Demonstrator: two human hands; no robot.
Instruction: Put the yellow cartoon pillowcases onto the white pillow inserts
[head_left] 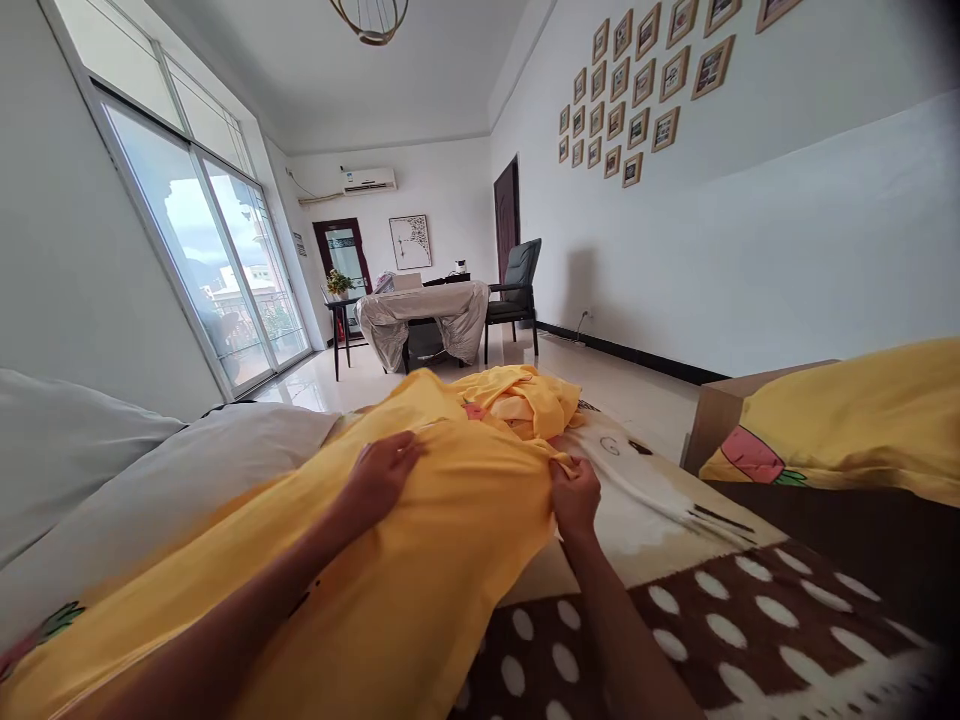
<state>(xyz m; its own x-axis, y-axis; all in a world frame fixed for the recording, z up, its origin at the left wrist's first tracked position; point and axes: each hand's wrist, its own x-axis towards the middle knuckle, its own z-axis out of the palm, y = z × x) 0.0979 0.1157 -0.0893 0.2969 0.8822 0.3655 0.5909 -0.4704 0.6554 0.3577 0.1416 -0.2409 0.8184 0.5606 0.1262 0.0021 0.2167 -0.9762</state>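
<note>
A large yellow bedding cloth [450,510] spreads over the bed in front of me, and whether it is a sheet or a cover I cannot tell. My left hand [386,475] has its fingers curled over the cloth's upper part. At the right edge, my right hand [576,495] pinches a gathered corner between thumb and fingers. Just beyond both hands lies a crumpled yellow bundle [525,400] with a pink printed patch. Underneath, to the right, shows a cream and brown blanket [720,605] with white dots.
White pillows or bedding [225,455] lie at left. A yellow pillow [855,420] with a pink carrot-like print rests at right on a brown surface. Farther off stand a covered table [427,305], a black chair [517,285] and a potted plant [340,283]. A glass sliding door [202,230] is at left.
</note>
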